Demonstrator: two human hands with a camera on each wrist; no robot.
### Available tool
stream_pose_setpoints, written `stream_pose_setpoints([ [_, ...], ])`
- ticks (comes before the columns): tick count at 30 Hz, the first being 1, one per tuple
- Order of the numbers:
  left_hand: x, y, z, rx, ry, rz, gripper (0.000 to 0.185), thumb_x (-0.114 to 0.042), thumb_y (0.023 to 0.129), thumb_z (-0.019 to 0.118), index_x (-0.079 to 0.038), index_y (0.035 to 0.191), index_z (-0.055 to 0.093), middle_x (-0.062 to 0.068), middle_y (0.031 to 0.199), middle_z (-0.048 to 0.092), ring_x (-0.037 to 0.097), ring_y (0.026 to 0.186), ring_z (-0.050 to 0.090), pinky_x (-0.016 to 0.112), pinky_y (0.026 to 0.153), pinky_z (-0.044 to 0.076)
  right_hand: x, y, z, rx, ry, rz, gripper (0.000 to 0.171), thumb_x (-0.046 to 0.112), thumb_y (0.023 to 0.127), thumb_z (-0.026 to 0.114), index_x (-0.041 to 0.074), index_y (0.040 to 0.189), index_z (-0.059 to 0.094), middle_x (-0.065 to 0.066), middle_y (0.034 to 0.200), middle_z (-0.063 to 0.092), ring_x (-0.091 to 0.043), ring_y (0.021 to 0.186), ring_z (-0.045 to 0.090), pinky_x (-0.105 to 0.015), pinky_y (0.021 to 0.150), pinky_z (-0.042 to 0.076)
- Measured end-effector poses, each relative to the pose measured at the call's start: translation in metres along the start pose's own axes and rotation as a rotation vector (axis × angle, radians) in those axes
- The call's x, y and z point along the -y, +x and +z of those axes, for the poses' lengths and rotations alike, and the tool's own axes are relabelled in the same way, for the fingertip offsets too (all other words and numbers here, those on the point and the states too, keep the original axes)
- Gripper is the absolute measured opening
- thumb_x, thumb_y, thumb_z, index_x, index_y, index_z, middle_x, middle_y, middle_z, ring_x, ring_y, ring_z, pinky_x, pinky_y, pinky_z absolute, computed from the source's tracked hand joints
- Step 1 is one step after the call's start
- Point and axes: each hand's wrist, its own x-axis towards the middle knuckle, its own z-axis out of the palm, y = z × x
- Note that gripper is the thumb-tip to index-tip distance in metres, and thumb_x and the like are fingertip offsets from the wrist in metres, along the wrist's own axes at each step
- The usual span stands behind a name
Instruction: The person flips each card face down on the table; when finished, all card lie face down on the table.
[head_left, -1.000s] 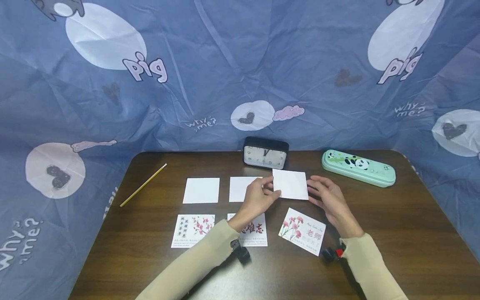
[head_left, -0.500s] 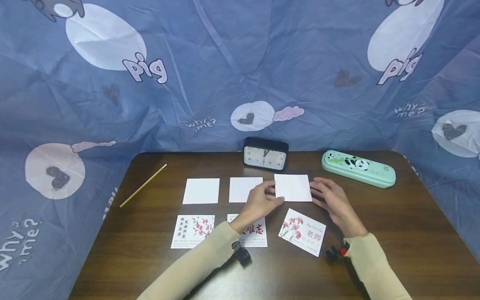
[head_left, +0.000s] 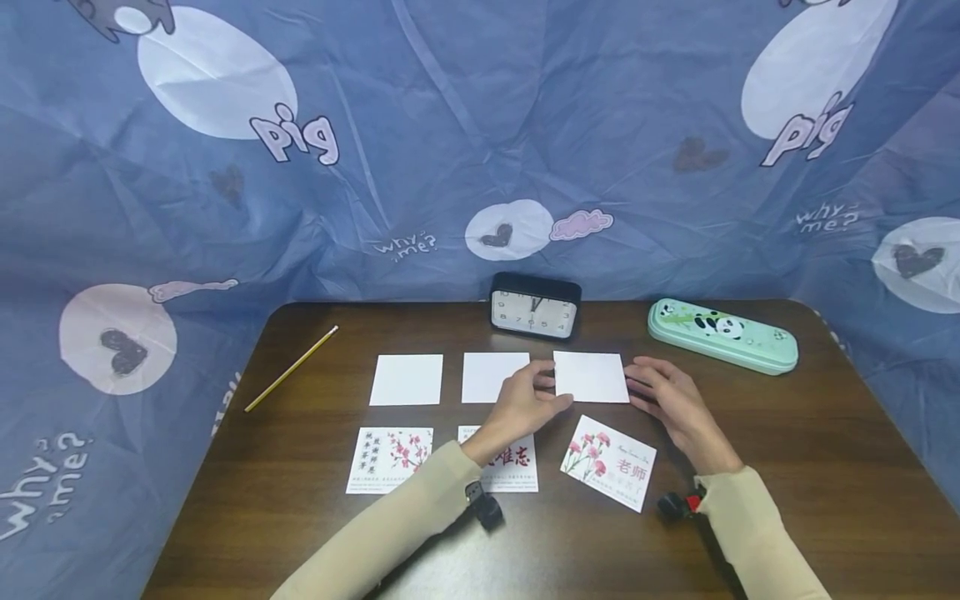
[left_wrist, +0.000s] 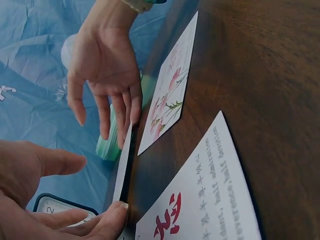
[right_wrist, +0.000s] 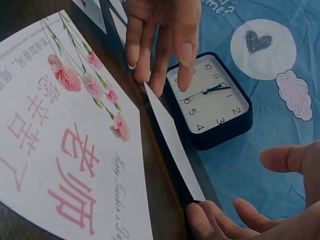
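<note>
Blank card (head_left: pixel 591 377): rightmost of three in the far row, beyond the carnation card (head_left: pixel 609 462). My left hand (head_left: pixel 521 397): ungripping, fingers extended against its left edge. My right hand (head_left: pixel 671 402): likewise, right edge; paired contact, I judge, to square it.

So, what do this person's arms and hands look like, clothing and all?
Long, plain cream sleeves cover both arms. The left hand and right hand are ungloved. Each wrist carries a small black device; the right one shows a red part.
</note>
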Motion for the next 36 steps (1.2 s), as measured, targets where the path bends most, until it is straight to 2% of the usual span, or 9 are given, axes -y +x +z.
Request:
stream_pose_setpoints([
  [9,0.004,-0.002,-0.001,0.010,0.015,0.009,0.062,-0.025,0.092,0.079,-0.004,0.145,0.056,0.020,0.134,0.070,0.031,0.109,0.075,0.039,0.091,0.063,0.001,-0.001,0.001,0.002,-0.008,-0.017,0.064,0.028,0.110,0.051,0.002,0.162,0.026,-0.018,0.154,0.048,-0.028,0.141,0.052,-0.025,0.106,0.056],
  [16,0.008,-0.011,-0.013,0.029,0.006,0.047,0.053,-0.029,0.093,0.077,-0.004,0.138,0.062,0.017,0.136,0.069,0.030,0.112,0.075,0.038,0.093,0.063,0.006,-0.008,0.007,0.013,-0.013,-0.032,0.061,0.028,0.110,0.048,0.002,0.162,0.027,-0.021,0.159,0.042,-0.031,0.143,0.050,-0.022,0.101,0.058],
  [20,0.009,-0.022,-0.026,0.050,-0.003,0.057,0.047,-0.032,0.096,0.075,-0.009,0.136,0.066,0.013,0.138,0.069,0.030,0.115,0.074,0.040,0.094,0.063,0.008,-0.012,0.018,0.036,-0.017,-0.052,0.059,0.026,0.110,0.050,0.001,0.160,0.030,-0.022,0.155,0.048,-0.023,0.129,0.061,-0.022,0.098,0.059],
  [24,0.013,-0.036,-0.043,0.052,0.004,0.056,0.044,-0.034,0.097,0.074,-0.010,0.133,0.068,0.014,0.128,0.074,0.028,0.110,0.076,0.038,0.088,0.064,0.005,-0.015,0.038,0.073,-0.034,-0.047,0.059,0.026,0.108,0.053,0.002,0.158,0.034,-0.023,0.151,0.052,-0.020,0.123,0.066,-0.025,0.098,0.060],
  [28,0.022,-0.050,-0.061,0.026,0.035,0.080,0.039,-0.030,0.097,0.073,-0.006,0.128,0.070,0.017,0.121,0.076,0.028,0.103,0.078,0.035,0.084,0.065,0.002,-0.020,0.062,0.123,-0.046,-0.039,0.058,0.029,0.107,0.058,0.004,0.156,0.039,-0.022,0.150,0.056,-0.021,0.124,0.067,-0.028,0.100,0.060],
  [31,0.030,-0.061,-0.075,0.005,0.067,0.090,0.037,-0.028,0.098,0.073,-0.004,0.126,0.071,0.019,0.119,0.077,0.029,0.100,0.078,0.035,0.082,0.065,0.001,-0.025,0.077,0.183,-0.034,-0.067,0.055,0.027,0.107,0.058,0.001,0.153,0.041,-0.023,0.148,0.060,-0.017,0.118,0.070,-0.030,0.101,0.060],
  [36,0.041,-0.081,-0.098,-0.049,0.130,0.062,0.035,-0.028,0.098,0.073,-0.007,0.126,0.071,0.016,0.117,0.077,0.025,0.097,0.078,0.033,0.078,0.064,0.001,-0.033,0.095,0.303,-0.037,-0.138,0.048,0.020,0.108,0.054,-0.005,0.148,0.043,-0.027,0.145,0.061,-0.018,0.114,0.072,-0.031,0.100,0.061],
])
